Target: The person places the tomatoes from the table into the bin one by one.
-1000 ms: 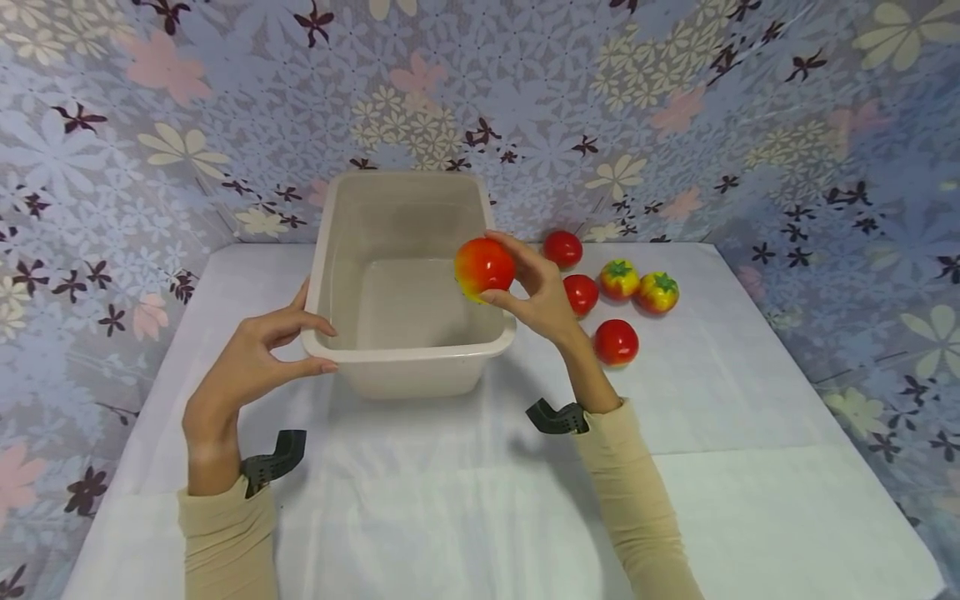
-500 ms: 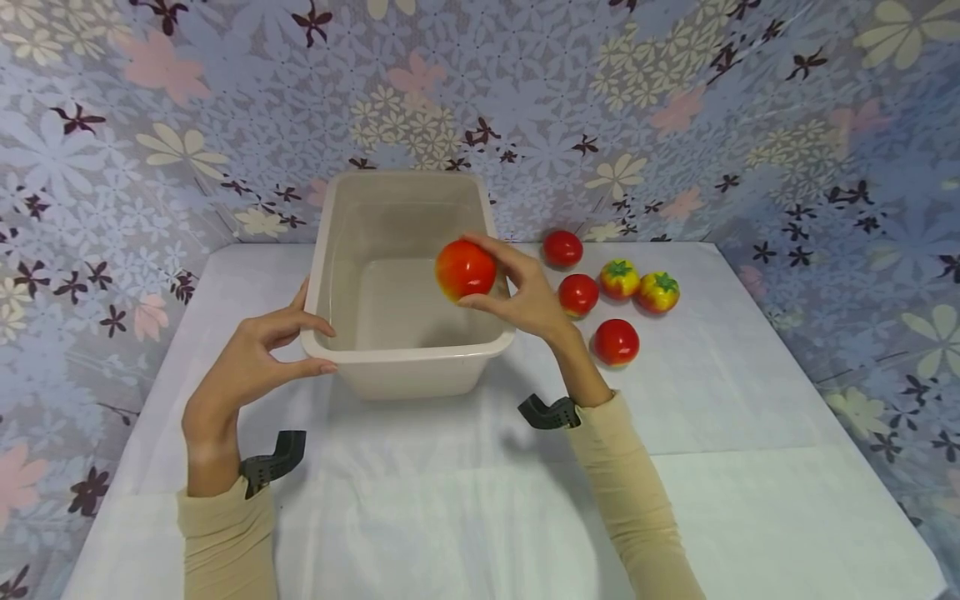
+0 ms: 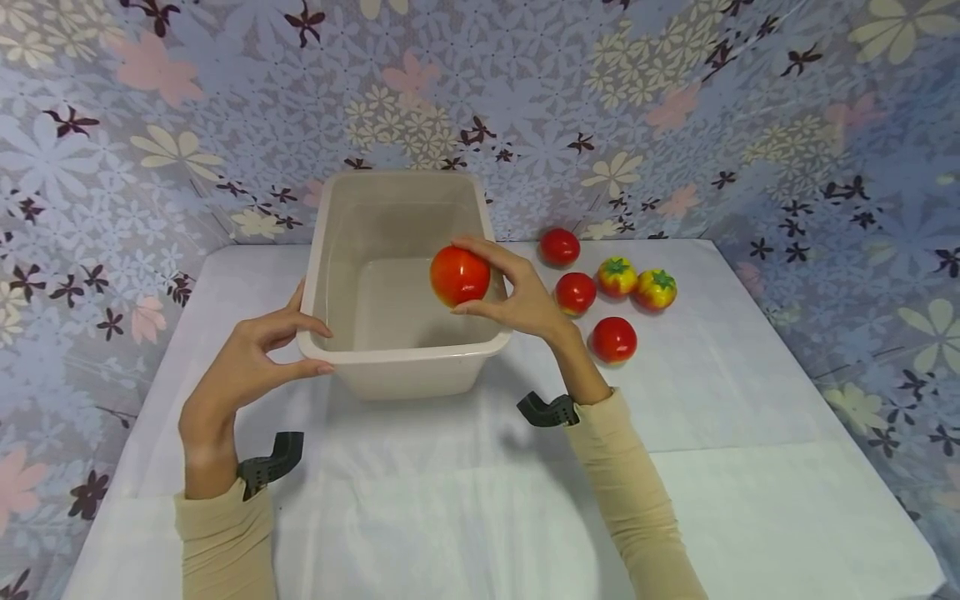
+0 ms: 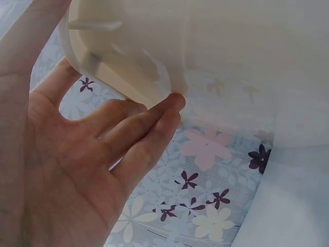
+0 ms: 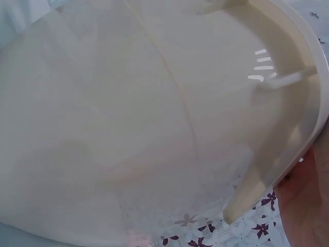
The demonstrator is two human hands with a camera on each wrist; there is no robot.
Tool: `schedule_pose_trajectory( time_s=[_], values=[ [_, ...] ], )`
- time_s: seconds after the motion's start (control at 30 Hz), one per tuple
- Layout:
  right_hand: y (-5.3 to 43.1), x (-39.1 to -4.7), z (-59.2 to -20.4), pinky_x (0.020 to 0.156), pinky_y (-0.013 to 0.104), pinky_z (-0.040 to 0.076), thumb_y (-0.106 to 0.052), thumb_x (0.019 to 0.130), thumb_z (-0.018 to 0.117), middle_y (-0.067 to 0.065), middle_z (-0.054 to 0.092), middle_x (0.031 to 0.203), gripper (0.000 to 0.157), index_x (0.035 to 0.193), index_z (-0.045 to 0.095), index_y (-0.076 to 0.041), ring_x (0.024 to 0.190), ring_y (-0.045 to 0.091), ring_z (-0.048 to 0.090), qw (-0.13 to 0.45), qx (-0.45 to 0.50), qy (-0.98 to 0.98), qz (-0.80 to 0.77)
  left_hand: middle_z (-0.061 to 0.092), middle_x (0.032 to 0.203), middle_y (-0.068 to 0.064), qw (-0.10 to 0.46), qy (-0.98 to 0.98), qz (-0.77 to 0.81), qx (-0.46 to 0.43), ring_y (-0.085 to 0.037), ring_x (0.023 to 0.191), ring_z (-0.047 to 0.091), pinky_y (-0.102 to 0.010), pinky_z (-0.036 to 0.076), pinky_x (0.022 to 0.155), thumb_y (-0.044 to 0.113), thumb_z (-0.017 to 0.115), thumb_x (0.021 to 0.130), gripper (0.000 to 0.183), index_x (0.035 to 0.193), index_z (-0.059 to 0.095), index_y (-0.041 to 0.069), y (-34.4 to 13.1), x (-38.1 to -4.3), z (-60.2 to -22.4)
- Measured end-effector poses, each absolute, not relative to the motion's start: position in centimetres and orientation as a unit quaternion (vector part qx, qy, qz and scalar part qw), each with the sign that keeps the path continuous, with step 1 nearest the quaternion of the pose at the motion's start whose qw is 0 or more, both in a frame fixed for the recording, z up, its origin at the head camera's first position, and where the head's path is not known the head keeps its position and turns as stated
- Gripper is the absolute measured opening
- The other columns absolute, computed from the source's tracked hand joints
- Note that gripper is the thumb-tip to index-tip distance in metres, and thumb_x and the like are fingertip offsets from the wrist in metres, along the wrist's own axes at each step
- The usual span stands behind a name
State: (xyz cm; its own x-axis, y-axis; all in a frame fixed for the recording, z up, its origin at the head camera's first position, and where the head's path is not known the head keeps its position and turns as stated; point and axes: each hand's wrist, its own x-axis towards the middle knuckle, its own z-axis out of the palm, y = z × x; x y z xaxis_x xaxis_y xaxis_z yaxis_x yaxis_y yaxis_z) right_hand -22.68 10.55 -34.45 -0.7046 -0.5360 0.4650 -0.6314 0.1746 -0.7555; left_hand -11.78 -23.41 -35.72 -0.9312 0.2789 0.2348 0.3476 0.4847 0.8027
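Note:
In the head view, a deep off-white plastic bin (image 3: 408,357) stands on the white cloth, with only its bare inside showing. My left hand (image 3: 255,358) grips the bin's near left corner, thumb at the front and fingers around the rim. The left wrist view shows several of its fingers (image 4: 139,126) tucked under that rim. My right hand (image 3: 528,302) pinches a glossy red-orange toy tomato (image 3: 460,276) between thumb and fingers, above the bin's right half. From the right wrist, the bin's outer wall (image 5: 128,103) fills most of the view, and the tomato is hidden.
Right of the bin lie three red toy tomatoes, the nearest one (image 3: 613,340) apart from the others. Beside them sit two yellow-red ones with green tops, including the right one (image 3: 656,290). A floral-patterned backdrop (image 3: 555,100) rises behind the white-covered table (image 3: 735,500).
My right hand has carried the toy tomato left, from the bin's right rim to over its inside. My left hand keeps its grip on the corner.

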Motion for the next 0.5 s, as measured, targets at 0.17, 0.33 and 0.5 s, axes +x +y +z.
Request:
schedule_pose_trajectory(
  time_s=[0.17,0.33,0.5],
  values=[
    [10.8,-22.93,-34.62,0.115,0.037,0.034,0.002,0.069,0.085,0.011,0.053,0.143,0.078,0.139,0.053,-0.004,0.138,0.019,0.042,0.055,0.405,-0.758,0.508,0.024,0.161,0.002,0.037,-0.86,-0.472,-0.189,-0.026,0.145,0.03,-0.005,0.037,0.095,0.007,0.083,0.075,0.032,0.104,0.07,0.008,-23.5,-11.74,-35.74],
    [10.91,-23.11,-34.82,0.115,0.04,0.035,0.002,0.071,0.084,0.014,0.052,0.144,0.08,0.142,0.048,-0.001,0.135,0.026,0.046,0.05,0.434,-0.73,0.526,0.025,0.16,0.003,0.037,-0.864,-0.467,-0.187,-0.024,0.145,0.03,-0.013,0.041,0.098,0.008,0.084,0.075,0.032,0.104,0.07,0.009,-23.54,-11.69,-35.6],
    [11.22,-23.08,-35.08,0.114,0.041,0.036,-0.001,0.074,0.082,0.015,0.052,0.144,0.077,0.143,0.046,-0.001,0.133,0.027,0.048,0.053,0.44,-0.727,0.525,0.027,0.16,0.003,0.036,-0.867,-0.462,-0.184,-0.024,0.145,0.03,-0.025,0.044,0.101,0.008,0.084,0.075,0.032,0.104,0.07,0.012,-23.48,-11.7,-35.58]
  ],
)
